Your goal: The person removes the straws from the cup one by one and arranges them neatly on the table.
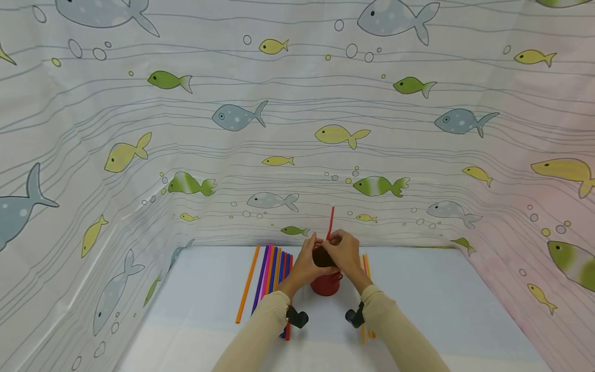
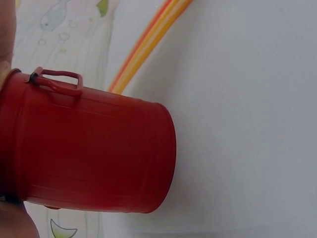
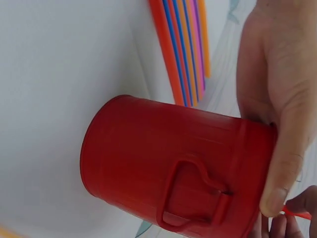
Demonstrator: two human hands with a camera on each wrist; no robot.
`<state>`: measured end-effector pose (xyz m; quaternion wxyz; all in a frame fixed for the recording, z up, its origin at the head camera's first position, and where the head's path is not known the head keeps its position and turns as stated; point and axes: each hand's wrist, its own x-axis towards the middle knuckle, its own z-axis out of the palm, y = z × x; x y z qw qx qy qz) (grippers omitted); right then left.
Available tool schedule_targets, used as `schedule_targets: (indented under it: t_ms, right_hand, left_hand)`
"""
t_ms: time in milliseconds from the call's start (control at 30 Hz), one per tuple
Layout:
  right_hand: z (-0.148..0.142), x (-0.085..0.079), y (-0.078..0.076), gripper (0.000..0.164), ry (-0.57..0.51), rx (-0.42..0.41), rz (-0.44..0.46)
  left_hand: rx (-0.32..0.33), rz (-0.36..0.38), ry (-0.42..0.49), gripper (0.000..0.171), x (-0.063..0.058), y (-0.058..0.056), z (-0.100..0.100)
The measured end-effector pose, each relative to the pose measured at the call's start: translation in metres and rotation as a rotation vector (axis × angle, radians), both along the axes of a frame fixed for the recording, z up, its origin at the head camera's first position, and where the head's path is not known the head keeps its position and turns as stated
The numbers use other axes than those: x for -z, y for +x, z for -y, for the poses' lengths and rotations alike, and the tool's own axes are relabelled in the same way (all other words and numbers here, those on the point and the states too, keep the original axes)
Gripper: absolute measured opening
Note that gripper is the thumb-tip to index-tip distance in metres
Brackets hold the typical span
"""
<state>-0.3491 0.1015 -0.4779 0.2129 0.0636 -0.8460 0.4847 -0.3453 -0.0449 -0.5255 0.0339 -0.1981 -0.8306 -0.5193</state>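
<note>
A red can [image 1: 326, 285] with small wire handles stands on the white table, its dark opening facing up. My left hand [image 1: 304, 264] holds the can by its rim, and its thumb [image 3: 285, 168] lies across the rim in the right wrist view. Above the opening, my right hand [image 1: 345, 253] pinches a red straw [image 1: 331, 219] that points upward. The straw's lower end is hidden behind the fingers. In the left wrist view the can [image 2: 94, 148] fills the left half, with only parts of the hands at the edge.
To the left lie several straws [image 1: 248, 284] in orange, purple, pink, blue and red, roughly parallel. A smaller group of yellow, orange and red straws [image 2: 148, 47] lies to the right, partly under the right arm. A fish-patterned curtain [image 1: 297, 113] rises behind the table [image 1: 186, 299].
</note>
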Motion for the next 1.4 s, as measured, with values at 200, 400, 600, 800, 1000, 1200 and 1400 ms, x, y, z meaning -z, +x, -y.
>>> schedule_targets:
  t_ms: [200, 400, 600, 800, 1000, 1200, 1400]
  right_hand:
    - [-0.011, -0.006, 0.001, 0.010, -0.034, 0.028, -0.051]
    - [-0.023, -0.016, 0.003, 0.011, -0.115, 0.043, -0.057]
    - [-0.035, -0.026, 0.000, 0.012, -0.175, 0.066, -0.069]
    - [-0.046, -0.036, 0.000, 0.012, -0.266, 0.012, -0.135]
    - [-0.056, -0.041, 0.003, 0.015, -0.337, -0.006, -0.151]
    - [-0.072, -0.044, 0.000, 0.017, -0.384, -0.001, -0.147]
    - [-0.092, -0.035, 0.000, 0.016, -0.327, 0.062, -0.089]
  left_hand:
    - [-0.001, -0.004, 0.003, 0.113, -0.002, 0.002, 0.000]
    - [0.003, 0.004, 0.017, 0.113, -0.003, 0.002, 0.000]
    - [-0.001, 0.011, 0.012, 0.113, -0.003, 0.001, -0.001]
    - [-0.004, 0.017, 0.007, 0.114, -0.004, 0.002, 0.000]
    - [-0.002, 0.008, 0.001, 0.114, -0.004, 0.003, 0.001]
    - [-0.001, 0.002, 0.006, 0.114, -0.003, 0.002, 0.001]
    - [0.003, 0.020, 0.004, 0.113, -0.004, 0.002, 0.001]
